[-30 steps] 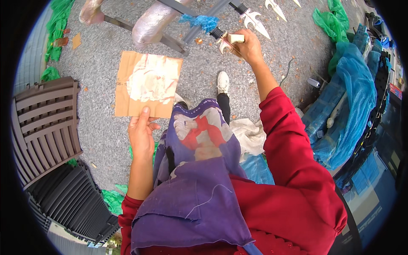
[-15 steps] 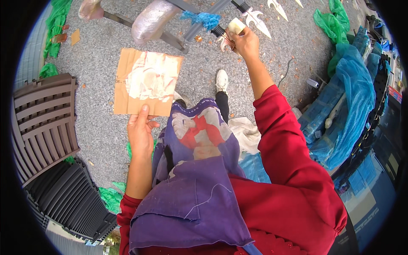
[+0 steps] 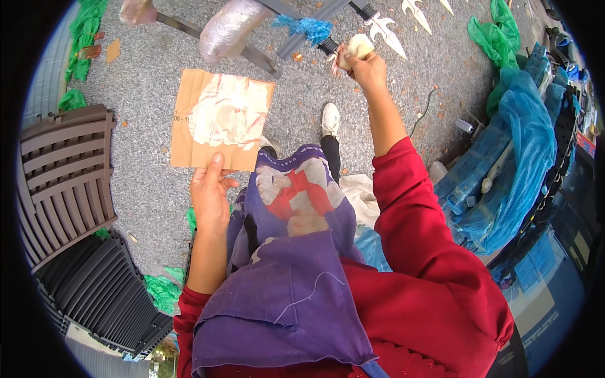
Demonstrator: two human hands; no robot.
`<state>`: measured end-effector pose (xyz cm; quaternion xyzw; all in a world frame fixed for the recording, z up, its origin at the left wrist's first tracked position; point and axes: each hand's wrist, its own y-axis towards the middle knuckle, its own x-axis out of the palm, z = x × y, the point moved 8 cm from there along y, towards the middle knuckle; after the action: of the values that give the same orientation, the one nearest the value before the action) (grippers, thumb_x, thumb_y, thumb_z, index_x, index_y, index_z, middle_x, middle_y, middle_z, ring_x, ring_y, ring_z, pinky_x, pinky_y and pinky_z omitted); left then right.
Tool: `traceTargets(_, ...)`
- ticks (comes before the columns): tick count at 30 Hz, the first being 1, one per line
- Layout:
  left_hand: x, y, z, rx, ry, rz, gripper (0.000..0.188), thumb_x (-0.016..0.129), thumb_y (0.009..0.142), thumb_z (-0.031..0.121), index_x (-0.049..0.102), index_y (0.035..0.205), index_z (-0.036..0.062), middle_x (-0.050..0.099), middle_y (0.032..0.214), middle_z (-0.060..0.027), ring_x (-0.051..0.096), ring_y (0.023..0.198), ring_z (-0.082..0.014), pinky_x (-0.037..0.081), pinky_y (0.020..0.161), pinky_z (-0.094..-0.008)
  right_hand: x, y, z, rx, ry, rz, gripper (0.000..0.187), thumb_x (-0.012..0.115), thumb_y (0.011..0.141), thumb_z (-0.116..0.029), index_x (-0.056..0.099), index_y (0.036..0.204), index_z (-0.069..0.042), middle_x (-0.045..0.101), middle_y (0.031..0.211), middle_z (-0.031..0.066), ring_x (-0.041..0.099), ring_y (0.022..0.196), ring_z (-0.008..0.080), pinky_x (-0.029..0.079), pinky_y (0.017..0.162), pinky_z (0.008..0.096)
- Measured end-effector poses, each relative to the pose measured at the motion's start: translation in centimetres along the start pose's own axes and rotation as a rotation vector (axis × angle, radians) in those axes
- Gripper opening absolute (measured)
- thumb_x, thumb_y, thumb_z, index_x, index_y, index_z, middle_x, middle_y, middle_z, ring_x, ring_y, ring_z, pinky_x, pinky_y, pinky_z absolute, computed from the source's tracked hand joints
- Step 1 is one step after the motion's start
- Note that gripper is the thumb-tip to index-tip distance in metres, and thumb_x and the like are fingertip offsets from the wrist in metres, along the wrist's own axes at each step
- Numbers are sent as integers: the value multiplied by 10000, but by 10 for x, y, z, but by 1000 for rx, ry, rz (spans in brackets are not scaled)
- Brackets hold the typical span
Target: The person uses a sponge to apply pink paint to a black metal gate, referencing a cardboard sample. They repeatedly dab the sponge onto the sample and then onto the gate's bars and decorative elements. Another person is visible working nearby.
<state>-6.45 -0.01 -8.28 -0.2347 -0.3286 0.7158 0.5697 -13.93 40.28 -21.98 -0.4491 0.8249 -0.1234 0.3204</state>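
My left hand [image 3: 210,192] pinches the lower edge of a square cardboard piece [image 3: 188,148] between thumb and fingers. A shiny pale-pink smear, like paint, covers most of the cardboard's face. Ahead on the right, my right hand [image 3: 370,70] is closed round a cream sponge [image 3: 360,45]. The sponge lies against a spear-shaped fence finial [image 3: 334,62], mostly hidden by it and my fingers. That finial sits at the end of a dark metal bar with blue plastic [image 3: 304,28] tied round it. A whitish finial [image 3: 387,35] beside it points toward me.
A plastic-wrapped bar [image 3: 230,31] lies beyond the cardboard. Brown slatted panels [image 3: 66,183] and black stacked panels [image 3: 104,293] stand at left. Blue wrapping [image 3: 526,145] covers long items at right, near green plastic [image 3: 495,38]. A white cloth [image 3: 359,195] lies by my legs.
The sponge has turned in my right hand and shifted slightly right and down along the finial. My left hand and the cardboard have barely moved.
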Motion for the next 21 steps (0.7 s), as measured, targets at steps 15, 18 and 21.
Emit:
traceTargets(15,-6,2,-7,-6,-8,5,175,606,920,188,594,1020,45,663,890,-46,622,736,-98,467,508,-213,-3,-33,1,-125,-17,242,299,737,755,-185,643,935,34,683,807,125,646,734,193,492,696,328)
traceTargets(18,-4,1,-5,-5,-7,-2,177,605,920,189,591,1023,46,664,894,-47,623,736,-99,468,506,-213,6,-40,4,-91,-51,267,287,743,756,-187,642,917,28,685,803,125,653,739,196,494,695,329)
traceTargets(21,-4,1,-5,8,-8,-9,175,604,922,189,590,1022,46,664,899,-48,623,735,-98,467,504,-211,14,-54,-1,-90,-40,294,284,744,764,-209,642,914,9,685,811,123,657,743,207,492,700,333)
